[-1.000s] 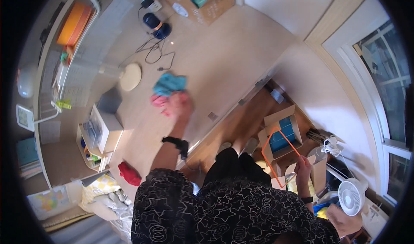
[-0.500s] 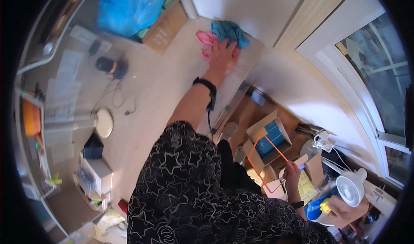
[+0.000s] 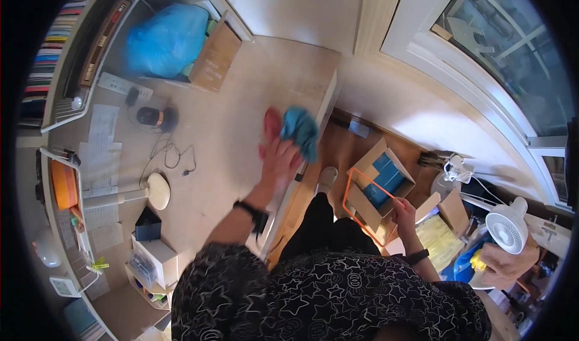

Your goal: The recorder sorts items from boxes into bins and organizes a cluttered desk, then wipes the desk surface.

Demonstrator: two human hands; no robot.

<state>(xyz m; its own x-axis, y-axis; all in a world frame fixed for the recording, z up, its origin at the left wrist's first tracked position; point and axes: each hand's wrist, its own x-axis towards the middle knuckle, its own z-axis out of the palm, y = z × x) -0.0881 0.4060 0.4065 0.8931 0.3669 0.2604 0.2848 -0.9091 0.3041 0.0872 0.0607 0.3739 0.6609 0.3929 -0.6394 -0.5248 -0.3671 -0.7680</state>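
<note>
Slightly blurred, my left hand presses its fingers on a bunched teal cloth near the right edge of the desk. A pinkish-red cloth shows beside the teal one, just beyond the fingertips. Off to the right, above the floor, my right hand is closed round the end of a thin orange wire frame. The frame hangs across the open cardboard box, which has something blue inside.
A box with a blue plastic bag stands at the desk's far left. A dark round device, a cable and a lamp occupy the left side. A white fan and more boxes are at right.
My left hand has drawn the cloths nearer across the desk, away from the far wall. My right hand still holds the orange frame. The whole view has shifted.
</note>
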